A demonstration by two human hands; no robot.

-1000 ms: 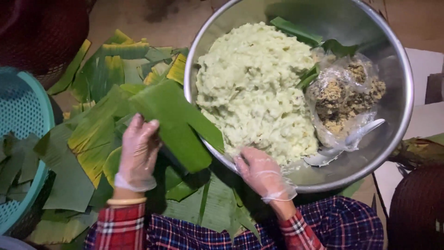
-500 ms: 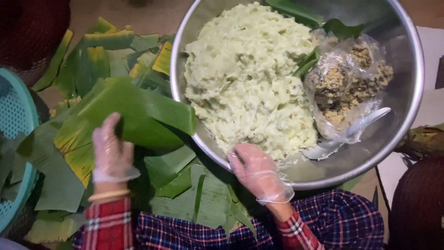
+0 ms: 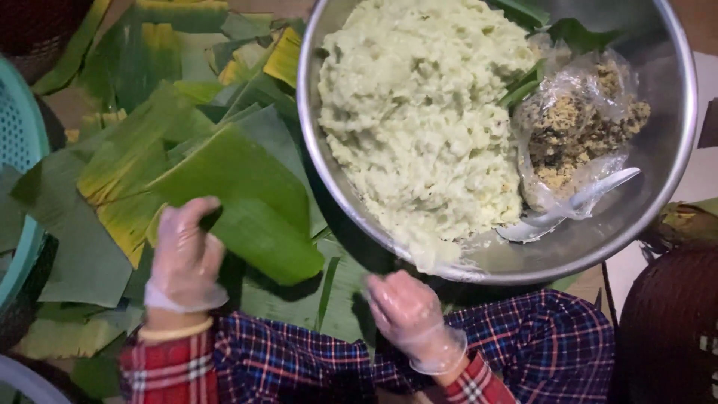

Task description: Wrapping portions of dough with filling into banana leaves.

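Gripping banana leaf [image 3: 247, 217]: left hand [image 3: 185, 258]; right hand [image 3: 407, 314] loosely curled, fingertips hidden.

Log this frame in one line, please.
left hand: gloved, gripping banana leaf | right hand: gloved, empty, below bowl rim | bowl: pale green dough, bag of filling, spoon

Dim, warm indoor light and a slightly soft picture

Light falls from above: the steel bowl [image 3: 677, 150] catches mild glare on its rim and inner wall, the plastic bag [image 3: 580, 135] glints, and the pale dough [image 3: 426, 120] is the brightest thing here. Deep shadow sits under the bowl and in the corners. The gloved left hand [image 3: 183, 258] and right hand [image 3: 407, 310] look a bit smeared; colours run yellowish.
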